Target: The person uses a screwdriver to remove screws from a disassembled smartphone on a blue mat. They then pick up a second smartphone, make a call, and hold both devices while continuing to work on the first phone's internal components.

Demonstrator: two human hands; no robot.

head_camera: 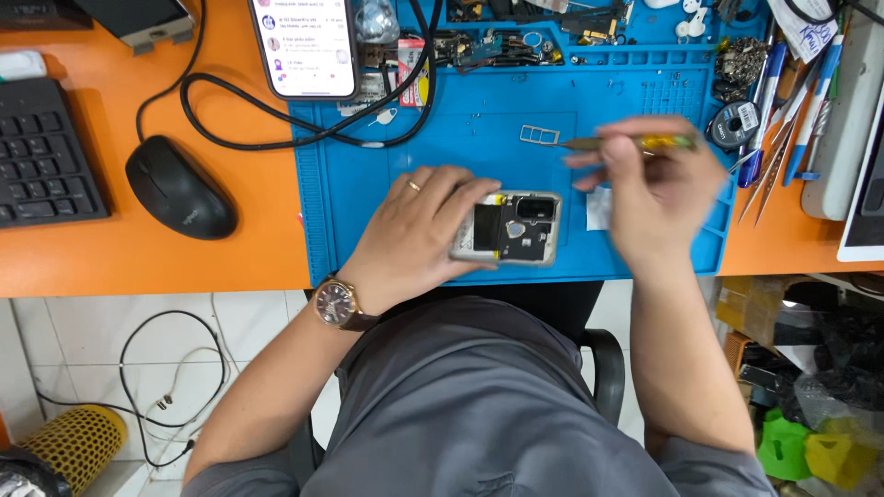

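Grey-clad lap and both forearms sit nearest our lens, a brown-strapped round wristwatch [335, 302] on the left wrist.

Item one: opened silver smartphone with its back cover off [507, 228], lying flat near the front edge of the blue silicone repair mat [442, 138]. Our left hand [419, 230] rests on the phone's left end, fingers closed over it, pinning it down. Our right hand [645, 184], blurred, hovers just right of the phone and pinches a thin yellow-handled pointed tool [626, 143] whose tip points left toward a small metal card tray [539, 134] on the mat. We judge the step as disassembly in progress; the next move likely calls for a steady tip and a firm hold on the phone.

Item two, surroundings: white paper scrap [599, 210] beside the phone; lit white smartphone [304, 46] at the mat's far left corner; looped black cable [276, 115]; black computer mouse [180, 187] and black keyboard [41, 156] on the orange tabletop [138, 258]; tweezers and pens [783, 120] at the right; white tiled floor [110, 340] below.
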